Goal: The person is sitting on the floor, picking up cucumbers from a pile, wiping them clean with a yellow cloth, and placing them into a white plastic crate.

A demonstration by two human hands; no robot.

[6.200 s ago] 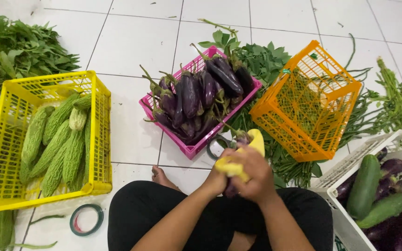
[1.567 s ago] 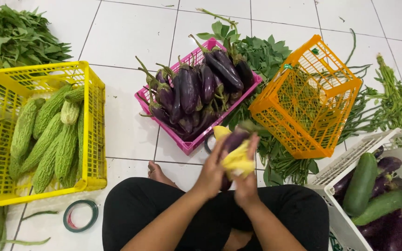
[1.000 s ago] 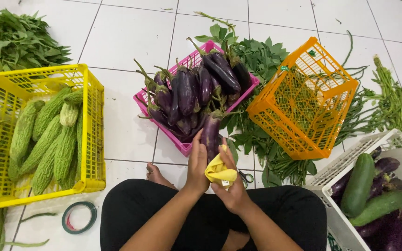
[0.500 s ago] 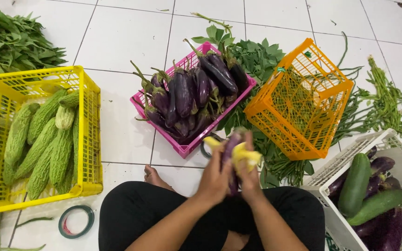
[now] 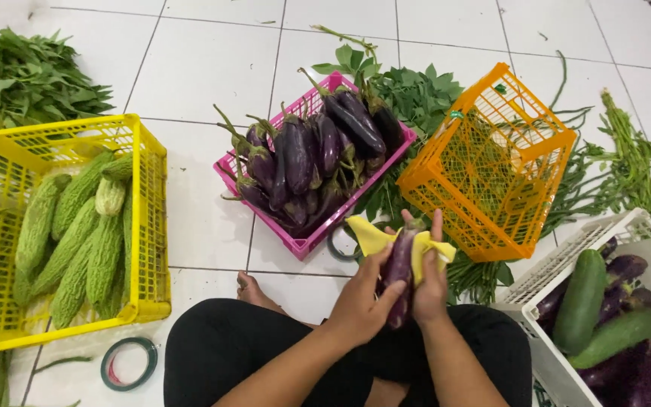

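Both hands hold one eggplant [image 5: 399, 270] upright over the lap, left hand [image 5: 359, 300] pinching its lower half, right hand [image 5: 429, 280] pressing a yellow cloth [image 5: 374, 235] against it.

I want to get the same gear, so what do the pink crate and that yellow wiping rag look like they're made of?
Pink crate: looks like moulded plastic, slightly glossy, with an open lattice wall and a solid rim. Yellow rag: probably soft cloth, matte, since it folds and creases around the eggplant between the left hand and right hand; the exact fibre can't be told.
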